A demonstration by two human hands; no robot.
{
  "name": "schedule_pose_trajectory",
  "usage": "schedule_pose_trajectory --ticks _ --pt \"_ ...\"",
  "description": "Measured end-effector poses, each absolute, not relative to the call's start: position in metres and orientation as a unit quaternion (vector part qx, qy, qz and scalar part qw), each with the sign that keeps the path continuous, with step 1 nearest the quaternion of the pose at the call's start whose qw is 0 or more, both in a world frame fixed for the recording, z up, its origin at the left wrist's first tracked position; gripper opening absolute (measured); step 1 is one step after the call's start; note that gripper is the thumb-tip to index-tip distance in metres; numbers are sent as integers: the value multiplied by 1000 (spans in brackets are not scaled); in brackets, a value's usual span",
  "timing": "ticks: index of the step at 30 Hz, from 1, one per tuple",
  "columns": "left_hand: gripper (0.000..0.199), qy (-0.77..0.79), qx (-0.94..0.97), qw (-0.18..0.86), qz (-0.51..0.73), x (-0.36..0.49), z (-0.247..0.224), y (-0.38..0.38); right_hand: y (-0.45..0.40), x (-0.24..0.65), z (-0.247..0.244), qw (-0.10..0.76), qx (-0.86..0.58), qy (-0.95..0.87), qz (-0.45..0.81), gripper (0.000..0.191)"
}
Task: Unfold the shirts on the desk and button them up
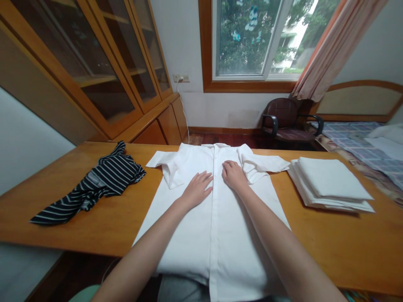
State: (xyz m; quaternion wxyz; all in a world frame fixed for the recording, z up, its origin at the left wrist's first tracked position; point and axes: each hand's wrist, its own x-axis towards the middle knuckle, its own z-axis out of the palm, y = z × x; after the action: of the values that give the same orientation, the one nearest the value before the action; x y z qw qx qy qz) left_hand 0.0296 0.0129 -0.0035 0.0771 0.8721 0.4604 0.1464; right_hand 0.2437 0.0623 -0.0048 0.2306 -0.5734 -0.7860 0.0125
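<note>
With the clock centred on the shirt (pixel 192 243) and twelve straight ahead, the shirt lies on the table (pixel 317 247), white, front up, spread out. Its collar (pixel 220 145) is at twelve, and the placket (pixel 214 235) runs down towards six, where the lower part passes over the near edge. One sleeve (pixel 170 165) points out at about eleven, the other (pixel 267 162) at about one; both are creased near the shoulders.

The left hand (pixel 198 188) lies palm down on the shirt, just to the nine o'clock side of the placket, open, fingers extended and slightly apart, gripping nothing that shows. The right hand (pixel 233 173) rests palm down on the three o'clock side, a little nearer the collar, open with its fingers slightly bent; no cloth shows pinched in it. The hands are apart.

Between nine and ten lies a rumpled black cloth (pixel 113 174) with white stripes, apart from the shirt. Between two and three is a stack (pixel 333 178) of folded white cloth, close by the end of the one o'clock sleeve. Past the table, a chair (pixel 283 119) stands between one and two, and a window (pixel 245 42) is near twelve.
</note>
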Motion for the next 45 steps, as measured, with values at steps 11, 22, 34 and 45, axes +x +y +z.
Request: schedule_pose_trajectory --ticks 11,22,34,45 --pt "27 402 858 188 257 21 7 -39 32 245 15 290 -530 -791 96 21" --pt "15 413 844 215 266 23 6 -41 -28 250 12 259 -493 -803 213 14" --pt "9 486 770 307 276 34 12 -44 -30 253 12 254 -399 -857 204 6" --pt "2 530 743 326 247 42 14 -30 -27 253 7 249 -396 -860 203 4"
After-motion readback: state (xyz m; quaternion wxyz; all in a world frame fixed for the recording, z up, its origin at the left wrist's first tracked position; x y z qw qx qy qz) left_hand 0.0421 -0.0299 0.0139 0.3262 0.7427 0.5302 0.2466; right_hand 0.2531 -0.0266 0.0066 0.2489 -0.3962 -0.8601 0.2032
